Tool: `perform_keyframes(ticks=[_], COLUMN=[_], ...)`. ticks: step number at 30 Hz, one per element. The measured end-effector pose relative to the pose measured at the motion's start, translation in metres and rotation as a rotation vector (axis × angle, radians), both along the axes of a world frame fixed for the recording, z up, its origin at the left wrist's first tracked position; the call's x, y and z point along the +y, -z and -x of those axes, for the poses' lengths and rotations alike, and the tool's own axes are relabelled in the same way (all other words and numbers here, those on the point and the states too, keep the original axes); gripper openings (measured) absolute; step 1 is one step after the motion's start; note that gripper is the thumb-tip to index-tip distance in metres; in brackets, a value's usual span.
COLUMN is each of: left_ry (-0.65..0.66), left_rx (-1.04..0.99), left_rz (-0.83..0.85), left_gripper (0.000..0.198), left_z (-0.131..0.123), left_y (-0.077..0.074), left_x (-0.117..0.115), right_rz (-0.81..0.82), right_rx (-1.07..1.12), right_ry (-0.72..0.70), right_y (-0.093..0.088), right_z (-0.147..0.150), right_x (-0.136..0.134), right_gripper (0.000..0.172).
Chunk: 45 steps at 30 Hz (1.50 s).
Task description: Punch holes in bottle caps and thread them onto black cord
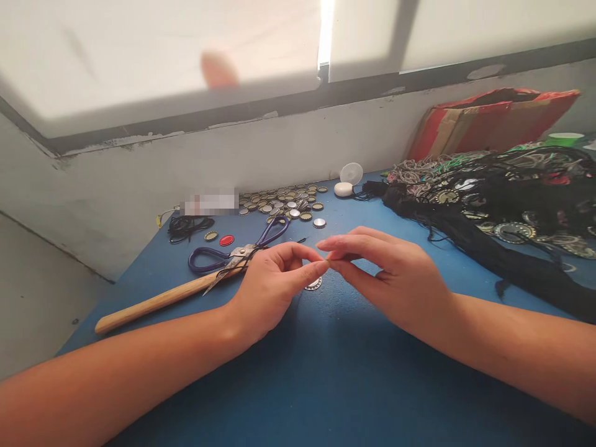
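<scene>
My left hand and my right hand meet over the middle of the blue table, thumb and forefinger of each pinched together. Their fingertips touch or nearly touch, and whatever lies between them is too small to make out. A silver bottle cap rests on the table just beneath the fingertips, partly covered by my left thumb. Beside my left hand lie blue-handled scissors, spread apart across a tool with a long wooden handle. Thin black cord runs over the scissors near their pivot.
Behind the scissors are a red cap, a tangle of black cord and a heap of bottle caps. A white rounded object sits near the wall. Black cords sprawl at right, before a red cardboard box.
</scene>
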<state>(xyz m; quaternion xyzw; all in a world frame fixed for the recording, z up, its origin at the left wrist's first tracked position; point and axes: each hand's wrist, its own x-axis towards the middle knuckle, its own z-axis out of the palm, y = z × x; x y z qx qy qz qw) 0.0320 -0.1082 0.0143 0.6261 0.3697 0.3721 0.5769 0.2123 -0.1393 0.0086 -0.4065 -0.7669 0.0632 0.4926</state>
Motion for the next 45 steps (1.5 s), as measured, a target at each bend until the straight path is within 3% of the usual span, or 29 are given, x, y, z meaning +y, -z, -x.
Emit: perform_keyframes(ticks=[6,12,15,19,23,31,35,42,45], left_ry=[-0.022,-0.005,-0.003,-0.017,-0.043,-0.009,-0.006,0.046,0.027], left_rx=[0.027,0.047,0.063,0.070,0.058,0.073,0.070,0.077,0.047], left_rz=[-0.037,-0.029,-0.006,0.005,0.013,-0.005,0.007,0.023,0.007], left_gripper=[0.027,0.021,0.023,0.026,0.029,0.033,0.032,0.026,0.024], left_z=[-0.0004,-0.0010,-0.0003,0.0017,0.0021,0.0010,-0.0003,-0.0018,-0.0014], left_y=[0.0031,0.0019,0.0008,0.0005,-0.0004,-0.0026,-0.0019,0.0008,0.0006], left_x=[0.0013,-0.0015,-0.0029,-0.0015,0.0006,-0.0007,0.0003,-0.0004,-0.0012], right_rz=[0.170,0.437,0.484,0.262,0.008,-0.037,0.082,0.453,0.447], right_rx=[0.098,0.175,0.230,0.131,-0.023,-0.055,-0.037,0.160,0.167], right_ry=[-0.088,-0.113,-0.109,-0.043,-0.062,-0.038,-0.059,-0.115,-0.030], right_y=[-0.0018,-0.0041,-0.0042,-0.0018,0.0029,0.0008,-0.0019,-0.0045,-0.0029], right_z=[0.0021,0.0044,0.0054,0.0030,-0.0005,-0.0007,-0.0006,0.0018,0.0027], right_x=[0.0021,0.0002,-0.0011,0.0010,0.0043,-0.0002,0.0014,0.0008,0.0040], right_gripper=[0.020,0.018,0.019,0.023,0.039,0.023,0.026,0.022,0.023])
